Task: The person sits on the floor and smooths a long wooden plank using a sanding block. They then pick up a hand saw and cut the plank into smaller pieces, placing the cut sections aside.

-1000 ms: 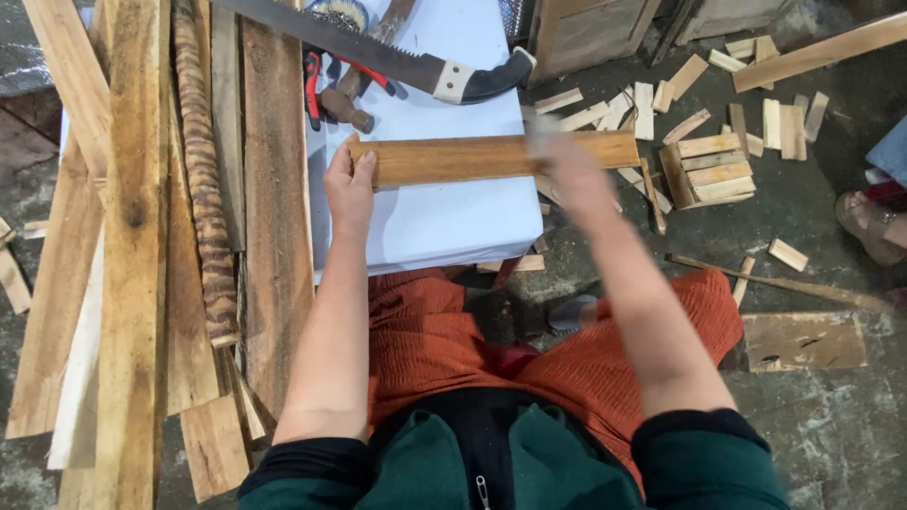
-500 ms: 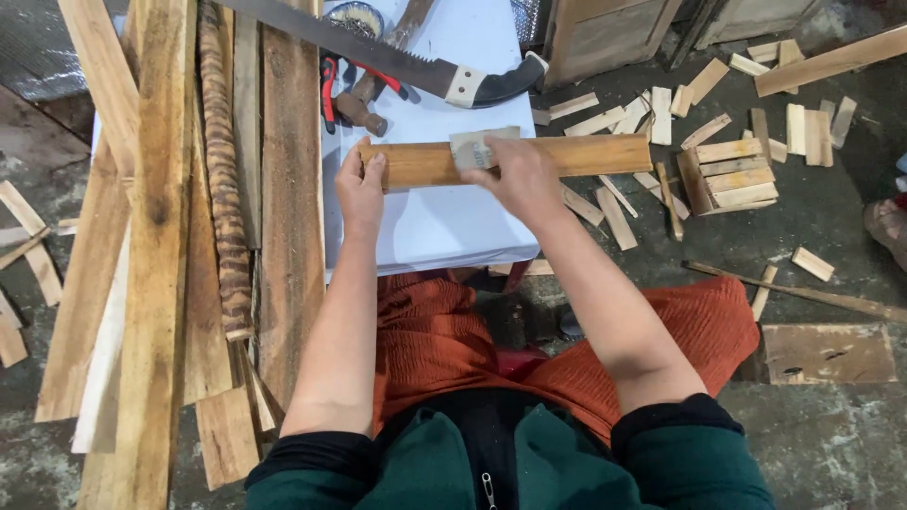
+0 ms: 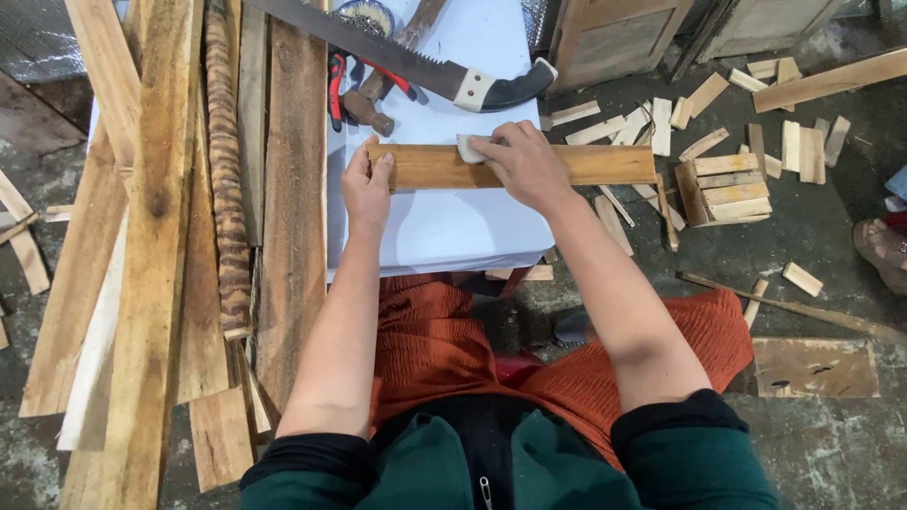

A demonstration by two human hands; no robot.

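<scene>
A flat wooden strip point(image 3: 567, 164) lies across a white table point(image 3: 444, 231) in front of me. My left hand point(image 3: 367, 185) presses down on the strip's left end. My right hand point(image 3: 522, 161) holds a small pale sanding piece point(image 3: 470, 149) flat against the strip near its middle. A hand saw with a black and white handle point(image 3: 416, 64) lies at the back of the table, beside red-handled pliers point(image 3: 334, 87) and a hammer point(image 3: 378, 90).
Long wooden planks point(image 3: 151, 227) and a striped stick point(image 3: 227, 161) lie stacked to the left of the table. Several short wood offcuts point(image 3: 727, 184) are scattered on the dark floor at the right. A wooden crate point(image 3: 619, 33) stands behind the table.
My right hand has slid left along the strip with the sanding piece, from the right part to near the middle. The left hand stays on the left end.
</scene>
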